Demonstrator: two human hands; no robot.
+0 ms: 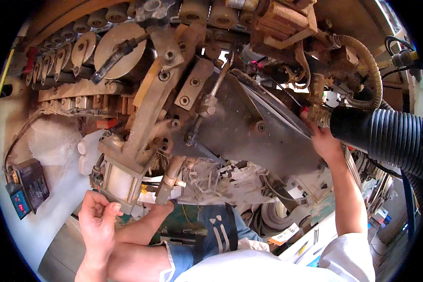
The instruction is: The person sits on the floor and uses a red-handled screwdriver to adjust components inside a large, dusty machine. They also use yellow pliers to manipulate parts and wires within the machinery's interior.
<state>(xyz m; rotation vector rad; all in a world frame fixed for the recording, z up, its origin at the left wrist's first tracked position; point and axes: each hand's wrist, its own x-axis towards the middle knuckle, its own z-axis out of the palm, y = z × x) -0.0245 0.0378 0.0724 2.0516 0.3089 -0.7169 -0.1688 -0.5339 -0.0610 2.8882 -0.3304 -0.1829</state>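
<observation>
An air cylinder (119,181) with a pale barrel hangs below a dusty metal arm (151,110). At the cylinder's lower end plate, my left hand (97,215) has its fingers curled and thumb pressed in; whatever is between them is hidden. My right hand (325,140) reaches far into the machine on the right, beside a brass fitting (317,115). Its fingers close around the red end of a thin dark rod (286,94), which slants up to the left; the fingertips are partly hidden. Between the hands lies a large dusty grey metal plate (268,136).
A black corrugated hose (395,136) runs beside my right forearm. Rollers (97,19) and a round disc (120,50) line the upper left. A small box with a lit display (19,202) hangs at left. Plastic scraps (221,176) lie under the plate, above my legs.
</observation>
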